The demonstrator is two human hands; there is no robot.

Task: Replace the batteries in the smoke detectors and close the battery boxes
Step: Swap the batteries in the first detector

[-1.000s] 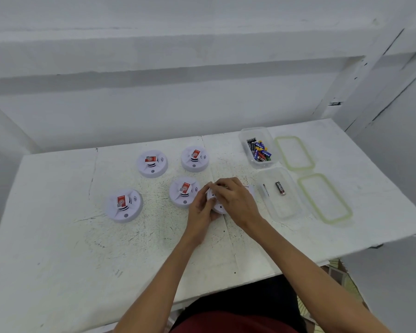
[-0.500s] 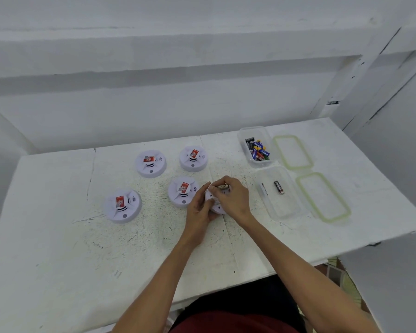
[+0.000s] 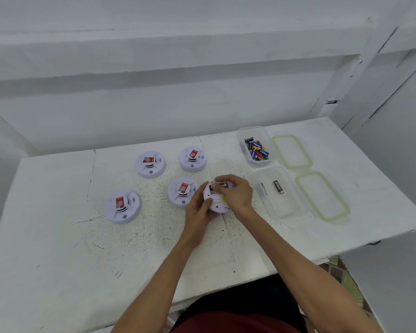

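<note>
Fingers (image 3: 222,178) of the right hand (image 3: 237,195) bend down over the far edge of the upturned smoke detector (image 3: 215,201), and thumb and forefinger pinch a small battery (image 3: 223,184) at that edge. Whether it is seated in its box cannot be told. The left hand (image 3: 197,212) grips the same detector from the near left, thumb pressed on its labelled underside and the other fingers curled round its rim. The detector is tilted, just above the middle of the white tabletop (image 3: 58,248).

Four other smoke detectors sit face up to the left: one (image 3: 182,192) just beside the left hand, two (image 3: 192,159) (image 3: 150,163) farther back, and one (image 3: 123,206) well to the left.

To the right stand two clear containers. The far container (image 3: 250,132) holds a heap of mixed batteries (image 3: 257,150). The near container (image 3: 283,212) holds a single dark battery (image 3: 278,186) and a pale one (image 3: 264,188) by its left wall. Two green-rimmed lids (image 3: 292,152) (image 3: 322,197) lie flat just right of the containers.
</note>
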